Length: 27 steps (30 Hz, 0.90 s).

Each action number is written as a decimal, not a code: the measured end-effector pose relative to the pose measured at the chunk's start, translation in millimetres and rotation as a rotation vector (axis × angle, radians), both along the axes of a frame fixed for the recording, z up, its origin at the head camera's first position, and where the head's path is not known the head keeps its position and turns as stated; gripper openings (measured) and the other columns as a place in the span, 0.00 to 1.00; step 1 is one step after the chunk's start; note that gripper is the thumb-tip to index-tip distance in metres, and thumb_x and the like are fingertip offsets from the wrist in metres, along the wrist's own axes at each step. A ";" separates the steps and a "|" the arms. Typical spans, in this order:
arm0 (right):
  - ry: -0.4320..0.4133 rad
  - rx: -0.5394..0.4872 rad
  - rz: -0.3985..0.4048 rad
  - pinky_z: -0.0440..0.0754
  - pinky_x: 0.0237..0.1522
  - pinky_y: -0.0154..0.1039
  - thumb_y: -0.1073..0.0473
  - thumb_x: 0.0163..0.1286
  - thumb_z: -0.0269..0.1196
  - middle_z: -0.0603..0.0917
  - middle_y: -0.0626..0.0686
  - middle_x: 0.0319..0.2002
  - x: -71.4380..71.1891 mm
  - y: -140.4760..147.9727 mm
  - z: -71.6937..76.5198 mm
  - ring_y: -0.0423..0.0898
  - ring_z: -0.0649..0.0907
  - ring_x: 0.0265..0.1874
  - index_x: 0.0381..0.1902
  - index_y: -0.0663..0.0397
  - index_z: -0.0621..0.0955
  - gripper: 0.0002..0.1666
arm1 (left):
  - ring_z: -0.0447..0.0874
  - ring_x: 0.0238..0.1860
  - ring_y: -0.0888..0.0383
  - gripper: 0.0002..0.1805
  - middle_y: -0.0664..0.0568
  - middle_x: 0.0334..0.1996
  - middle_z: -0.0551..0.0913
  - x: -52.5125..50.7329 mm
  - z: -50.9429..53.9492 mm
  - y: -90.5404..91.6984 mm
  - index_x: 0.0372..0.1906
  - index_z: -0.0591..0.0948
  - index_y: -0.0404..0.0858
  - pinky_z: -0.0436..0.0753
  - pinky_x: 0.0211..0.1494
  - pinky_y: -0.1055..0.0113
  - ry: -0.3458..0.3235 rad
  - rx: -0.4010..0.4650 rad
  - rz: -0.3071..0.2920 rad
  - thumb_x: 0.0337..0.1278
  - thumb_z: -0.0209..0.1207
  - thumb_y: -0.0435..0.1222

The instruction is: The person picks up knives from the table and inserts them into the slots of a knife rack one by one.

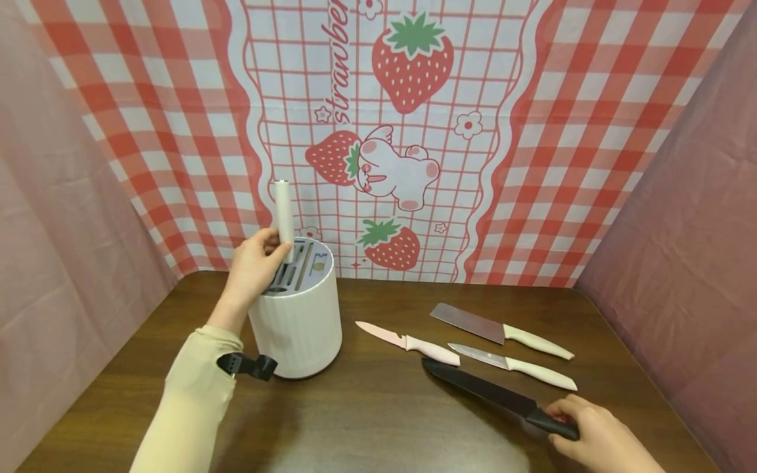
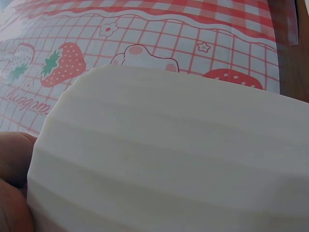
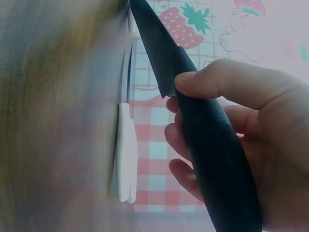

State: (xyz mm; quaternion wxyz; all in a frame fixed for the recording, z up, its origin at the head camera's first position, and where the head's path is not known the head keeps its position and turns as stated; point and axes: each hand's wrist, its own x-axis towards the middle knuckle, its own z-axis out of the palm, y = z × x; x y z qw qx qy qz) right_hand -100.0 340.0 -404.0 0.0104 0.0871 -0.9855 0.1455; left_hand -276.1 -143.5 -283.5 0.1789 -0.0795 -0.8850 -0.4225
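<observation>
A white ribbed knife block (image 1: 298,328) stands at the left, its grey slotted top facing up. My left hand (image 1: 254,263) is at the rim, thumb and fingers pinching the low part of an upright white handle (image 1: 284,210); what lies below the handle is hidden. In the left wrist view the block's wall (image 2: 169,145) covers most of the picture, with fingertips (image 2: 14,179) at its edge. At the lower right, my right hand (image 1: 597,430) grips a black knife (image 1: 485,387) by its handle (image 3: 212,145), blade pointing left.
A pink knife (image 1: 432,349), a cleaver with a pale handle (image 1: 473,323) and a small knife with a pale handle (image 1: 538,373) lie on the brown wooden table (image 1: 378,420). A strawberry-print cloth (image 1: 508,131) hangs behind, with pink cloth on both sides.
</observation>
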 end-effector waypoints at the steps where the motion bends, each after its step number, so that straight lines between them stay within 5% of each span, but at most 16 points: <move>1: 0.037 -0.002 0.026 0.71 0.26 0.33 0.56 0.42 0.71 0.78 0.42 0.31 0.3 0.5 -1.3 0.29 0.73 0.26 0.35 0.49 0.79 0.19 | 0.79 0.46 0.45 0.20 0.36 0.46 0.79 -0.1 -0.3 -0.1 0.53 0.73 0.30 0.75 0.50 0.54 -0.003 0.004 -0.003 0.60 0.53 0.38; 6: 0.169 -0.010 0.121 0.70 0.24 0.31 0.62 0.36 0.71 0.77 0.40 0.30 1.8 2.1 -5.4 0.26 0.69 0.25 0.32 0.52 0.79 0.20 | 0.78 0.48 0.44 0.21 0.36 0.47 0.78 0.5 -0.8 -0.4 0.55 0.71 0.29 0.75 0.52 0.54 -0.015 0.032 -0.015 0.59 0.53 0.37; 9: 0.138 -0.007 0.134 0.70 0.25 0.31 0.62 0.36 0.71 0.77 0.41 0.31 1.3 1.4 -1.2 0.27 0.70 0.26 0.33 0.53 0.80 0.20 | 0.78 0.49 0.44 0.22 0.36 0.48 0.78 0.9 -0.6 -0.5 0.56 0.70 0.29 0.75 0.53 0.54 -0.020 0.051 -0.017 0.59 0.54 0.36; 15: 0.015 0.025 0.070 0.73 0.27 0.32 0.59 0.43 0.70 0.77 0.41 0.34 0.1 -3.1 12.7 0.28 0.73 0.28 0.37 0.48 0.81 0.19 | 0.77 0.49 0.44 0.22 0.36 0.49 0.77 1.9 -0.4 -0.8 0.57 0.70 0.30 0.74 0.53 0.54 -0.028 0.062 -0.012 0.59 0.54 0.36; 27: 0.125 0.099 0.010 0.68 0.23 0.32 0.55 0.42 0.71 0.81 0.39 0.38 2.6 -15.4 29.8 0.29 0.70 0.24 0.38 0.40 0.82 0.20 | 0.78 0.48 0.45 0.23 0.37 0.49 0.78 1.1 -1.4 1.0 0.57 0.70 0.31 0.75 0.51 0.55 -0.005 0.087 0.004 0.58 0.54 0.38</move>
